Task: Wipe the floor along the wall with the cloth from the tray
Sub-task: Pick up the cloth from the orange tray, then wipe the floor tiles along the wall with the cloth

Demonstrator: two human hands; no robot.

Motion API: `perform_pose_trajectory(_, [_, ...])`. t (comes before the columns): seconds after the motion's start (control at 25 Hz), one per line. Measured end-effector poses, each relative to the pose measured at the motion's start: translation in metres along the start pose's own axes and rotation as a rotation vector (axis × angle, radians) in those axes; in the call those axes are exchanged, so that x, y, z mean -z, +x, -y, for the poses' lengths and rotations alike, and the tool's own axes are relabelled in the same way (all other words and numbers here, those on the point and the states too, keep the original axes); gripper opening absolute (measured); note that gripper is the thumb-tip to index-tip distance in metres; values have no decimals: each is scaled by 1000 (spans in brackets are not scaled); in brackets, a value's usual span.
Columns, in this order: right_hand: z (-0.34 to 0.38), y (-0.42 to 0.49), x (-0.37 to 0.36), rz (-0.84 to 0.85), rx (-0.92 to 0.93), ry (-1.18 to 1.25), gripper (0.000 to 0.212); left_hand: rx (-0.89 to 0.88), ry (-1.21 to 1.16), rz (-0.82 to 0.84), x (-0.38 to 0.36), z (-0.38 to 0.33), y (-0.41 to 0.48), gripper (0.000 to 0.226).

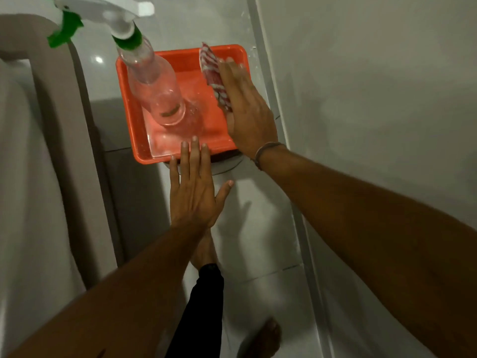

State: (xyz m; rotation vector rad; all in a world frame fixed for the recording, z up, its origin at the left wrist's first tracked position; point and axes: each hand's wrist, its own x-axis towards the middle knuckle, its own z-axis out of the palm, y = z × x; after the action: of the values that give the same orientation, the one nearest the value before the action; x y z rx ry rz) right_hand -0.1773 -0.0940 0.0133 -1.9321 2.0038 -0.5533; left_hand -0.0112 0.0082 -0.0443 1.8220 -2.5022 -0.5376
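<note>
An orange tray [134, 125] sits on a low round stool over the white tiled floor. A red-and-white patterned cloth [210, 67] stands on edge along the tray's right side. My right hand [247, 109] lies flat against the cloth's right face, fingers extended and pointing away from me; whether the thumb wraps the cloth is hidden. My left hand [195, 187] hovers open, fingers spread, its fingertips over the tray's near rim. A clear spray bottle [157, 86] with a white-and-green trigger head stands in the tray's left half.
The grey wall [374, 99] runs along the right, with a pale skirting strip [302, 228] where it meets the floor [258, 249]. A pale draped fabric over furniture [38, 177] fills the left. My bare feet [263, 337] and a black trouser leg [204, 306] are below.
</note>
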Motion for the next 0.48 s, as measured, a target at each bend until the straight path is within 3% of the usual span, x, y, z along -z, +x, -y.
perform_pose_trajectory(0.16, [-2, -116, 28, -80, -27, 105, 64, -37, 26, -8, -19, -23, -48, 98])
perform_pose_trajectory(0.28, [-29, -230, 13, 50, -190, 149, 69, -40, 59, 68, -60, -38, -100, 100])
perform_pose_trajectory(0.48, [-96, -371, -77, 338, -434, 120, 68, -45, 89, 222, -160, -35, -176, 103])
